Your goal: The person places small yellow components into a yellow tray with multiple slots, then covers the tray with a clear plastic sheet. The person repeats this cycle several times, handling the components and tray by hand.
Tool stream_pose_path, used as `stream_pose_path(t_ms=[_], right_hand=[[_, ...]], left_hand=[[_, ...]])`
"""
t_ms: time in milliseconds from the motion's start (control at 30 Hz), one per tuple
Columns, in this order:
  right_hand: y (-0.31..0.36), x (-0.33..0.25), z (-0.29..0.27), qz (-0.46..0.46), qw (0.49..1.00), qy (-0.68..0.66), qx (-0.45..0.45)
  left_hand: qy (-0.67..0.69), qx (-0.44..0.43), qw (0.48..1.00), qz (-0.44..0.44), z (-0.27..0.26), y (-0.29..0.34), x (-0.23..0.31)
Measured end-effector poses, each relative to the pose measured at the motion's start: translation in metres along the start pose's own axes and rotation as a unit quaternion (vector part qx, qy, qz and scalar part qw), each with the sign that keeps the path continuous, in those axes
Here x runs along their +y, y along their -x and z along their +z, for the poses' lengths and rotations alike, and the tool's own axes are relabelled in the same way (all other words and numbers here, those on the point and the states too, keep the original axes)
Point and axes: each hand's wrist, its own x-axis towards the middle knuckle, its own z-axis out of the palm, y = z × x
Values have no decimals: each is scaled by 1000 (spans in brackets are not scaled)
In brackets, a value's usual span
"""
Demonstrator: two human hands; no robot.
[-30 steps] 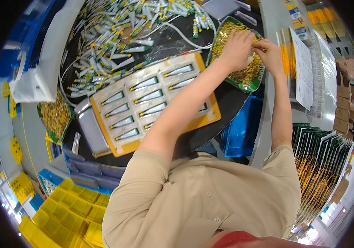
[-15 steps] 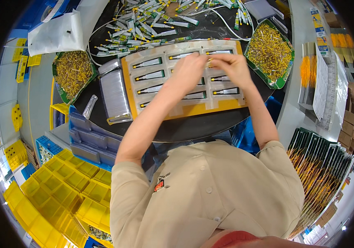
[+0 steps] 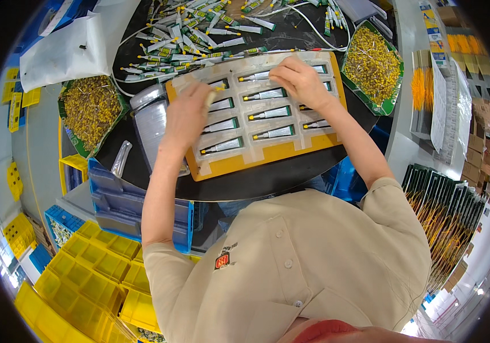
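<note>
A clear moulded tray (image 3: 246, 137) lies on an orange-yellow board (image 3: 282, 158), with a small white tube (image 3: 270, 113) with a dark green end and a yellow-and-black tip in each visible pocket. Over the tray's left column is my left hand (image 3: 187, 117), smeared by motion; its fingers are partly hidden. My right hand (image 3: 301, 83) is above the far pockets between the middle and right columns. Its fingertips are pressed together, and whatever they hold is too small to name. Both hands cover parts of the far row of tubes.
A heap of loose tubes (image 3: 190, 34) lies behind the tray, beside a white cable (image 3: 319, 37). Bins of small yellow-headed pieces stand at left (image 3: 90, 108) and right (image 3: 373, 63). Clear plastic trays (image 3: 156, 128) are stacked left of the board. Yellow bins (image 3: 79, 268) sit lower left.
My hands, formerly together over the far middle of the tray, have parted. The left has moved left and nearer; the right remains at the far pockets. The view has shifted slightly.
</note>
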Motion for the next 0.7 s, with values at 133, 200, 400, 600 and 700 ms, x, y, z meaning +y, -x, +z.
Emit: stream_pose_path(t_ms=[133,200,400,600,700], right_hand=[[6,18,-5,-32,998,53,5],[10,17,-7,-48,998,49,7],[29,-2,-13,-55,997,44,-16],[47,29,-50,47,998,12,27],[47,58,-67,48,997,60,27]], left_hand=[[-75,94,990,72,0,-7,-27],[-116,98,985,85,3,-8,-34],[-155,107,975,118,6,-8,-39],[-86,142,986,14,4,-9,-7],[9,125,990,58,23,-12,31]])
